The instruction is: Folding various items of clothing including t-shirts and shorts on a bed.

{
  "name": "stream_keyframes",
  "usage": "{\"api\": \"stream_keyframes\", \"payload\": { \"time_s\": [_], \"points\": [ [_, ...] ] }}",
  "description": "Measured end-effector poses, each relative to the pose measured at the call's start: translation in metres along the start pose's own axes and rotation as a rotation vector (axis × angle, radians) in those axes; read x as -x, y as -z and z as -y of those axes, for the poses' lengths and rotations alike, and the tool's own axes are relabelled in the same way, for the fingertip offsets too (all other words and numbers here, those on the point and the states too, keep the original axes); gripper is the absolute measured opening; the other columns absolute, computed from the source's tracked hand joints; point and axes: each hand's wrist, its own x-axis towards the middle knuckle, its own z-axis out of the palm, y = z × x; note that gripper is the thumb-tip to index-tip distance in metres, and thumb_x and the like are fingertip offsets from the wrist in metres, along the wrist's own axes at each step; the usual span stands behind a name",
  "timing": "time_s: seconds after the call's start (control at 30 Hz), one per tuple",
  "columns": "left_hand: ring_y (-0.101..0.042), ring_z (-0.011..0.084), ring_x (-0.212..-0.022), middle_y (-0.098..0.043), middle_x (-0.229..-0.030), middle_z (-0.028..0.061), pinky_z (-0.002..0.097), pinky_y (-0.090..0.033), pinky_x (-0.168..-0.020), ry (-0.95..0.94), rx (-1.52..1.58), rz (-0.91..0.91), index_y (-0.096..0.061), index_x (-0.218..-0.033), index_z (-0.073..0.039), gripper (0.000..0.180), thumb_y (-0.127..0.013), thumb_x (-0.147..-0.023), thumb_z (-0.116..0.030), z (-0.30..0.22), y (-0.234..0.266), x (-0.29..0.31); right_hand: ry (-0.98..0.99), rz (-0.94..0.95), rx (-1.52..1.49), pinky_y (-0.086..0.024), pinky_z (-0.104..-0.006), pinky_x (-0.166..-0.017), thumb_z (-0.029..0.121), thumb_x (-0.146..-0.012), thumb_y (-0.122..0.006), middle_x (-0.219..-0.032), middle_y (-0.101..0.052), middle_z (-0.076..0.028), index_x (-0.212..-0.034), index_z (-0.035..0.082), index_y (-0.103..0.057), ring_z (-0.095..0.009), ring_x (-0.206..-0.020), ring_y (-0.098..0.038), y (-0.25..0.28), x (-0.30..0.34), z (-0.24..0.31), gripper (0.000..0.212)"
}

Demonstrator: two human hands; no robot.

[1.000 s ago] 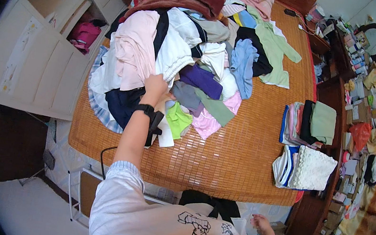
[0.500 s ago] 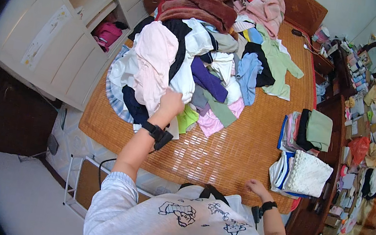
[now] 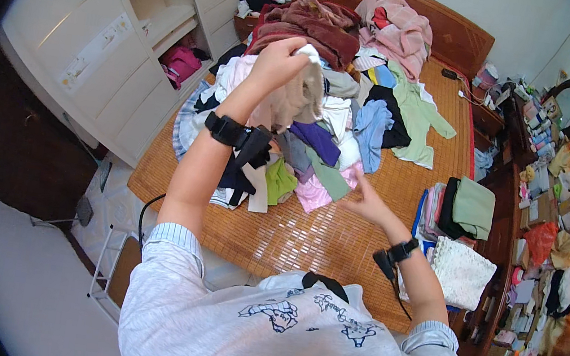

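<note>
My left hand [image 3: 279, 64] is raised over the clothes pile, its fingers closed on a beige and white garment [image 3: 302, 99] that hangs down from them. What kind of garment it is I cannot tell. Lower and to the right, my right hand [image 3: 367, 200] reaches out with fingers apart, holding nothing. It is nearest to a pink cloth [image 3: 313, 195] and a sage-green cloth [image 3: 329, 178] at the pile's front edge. A purple garment [image 3: 316, 143], a lime-green one [image 3: 280, 179] and a light blue one [image 3: 371, 133] lie loosely around them.
The pile lies on a bed with a woven mat [image 3: 298, 242]. Folded stacks, topped by a green cloth [image 3: 473, 204] and a white cloth [image 3: 462, 272], sit at the right edge. A brown blanket [image 3: 310, 25] lies at the back. A wardrobe [image 3: 78, 40] stands left.
My left hand has risen from the pile's front, lifting the beige and white garment. My right hand has come forward from near my body toward the pile, and its fingers have spread.
</note>
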Motion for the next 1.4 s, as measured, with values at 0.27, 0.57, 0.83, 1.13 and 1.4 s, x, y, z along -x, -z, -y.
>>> {"api": "stream_keyframes", "payload": {
  "time_s": [0.27,0.57,0.83,1.13,1.4],
  "points": [
    [-0.043,0.0033,-0.071,-0.048,-0.073,-0.0054,0.0181,-0.035,-0.065,0.002,0.587,0.225,-0.054,-0.079,-0.004,0.009,-0.049,-0.074,-0.011,-0.083,-0.026,-0.001,0.338,-0.379,-0.021,-0.031,-0.0325,-0.097,0.015,-0.057,-0.077,-0.131,-0.032,-0.019,-0.136,0.004,-0.011,-0.026,-0.119,-0.036,0.042,-0.076,0.07,0.104],
    [-0.048,0.0076,-0.069,-0.054,-0.073,-0.0003,0.0208,-0.038,-0.063,0.212,0.701,0.123,-0.055,-0.08,-0.005,0.01,-0.05,-0.074,-0.01,-0.062,-0.04,-0.008,0.315,-0.419,-0.118,-0.042,-0.0262,-0.083,0.001,-0.065,-0.068,-0.105,-0.058,-0.003,-0.116,0.003,-0.05,-0.011,-0.094,-0.052,0.128,-0.027,0.09,0.054],
    [-0.052,0.0188,-0.093,-0.058,-0.09,0.0078,0.0306,-0.039,-0.083,-0.211,0.259,-0.305,-0.042,-0.113,-0.003,0.042,-0.058,-0.078,-0.019,-0.06,-0.079,-0.009,0.355,-0.566,-0.112,-0.042,-0.0265,-0.083,0.003,-0.066,-0.069,-0.103,-0.059,-0.006,-0.112,0.002,-0.054,-0.013,-0.093,-0.054,0.178,-0.016,0.15,0.048],
    [-0.055,0.0258,-0.081,-0.058,-0.075,0.0116,0.0372,-0.038,-0.083,-0.691,-0.229,-0.227,-0.062,-0.09,-0.007,0.036,-0.065,-0.072,-0.037,-0.17,-0.016,0.022,0.58,-0.666,-0.031,-0.045,-0.0252,-0.075,0.004,-0.072,-0.065,-0.09,-0.062,-0.001,-0.099,0.003,-0.061,-0.01,-0.082,-0.056,0.218,-0.035,0.23,0.028],
    [-0.056,0.0246,-0.081,-0.06,-0.074,0.0087,0.0402,-0.037,-0.085,-0.602,-0.371,-0.358,-0.064,-0.089,-0.014,0.019,-0.059,-0.071,-0.016,-0.118,0.024,-0.008,0.623,-0.43,0.315,-0.045,-0.0249,-0.071,0.008,-0.078,-0.061,-0.09,-0.06,-0.003,-0.102,0.001,-0.057,-0.01,-0.081,-0.055,0.253,-0.002,0.283,0.026]
  ]
}}
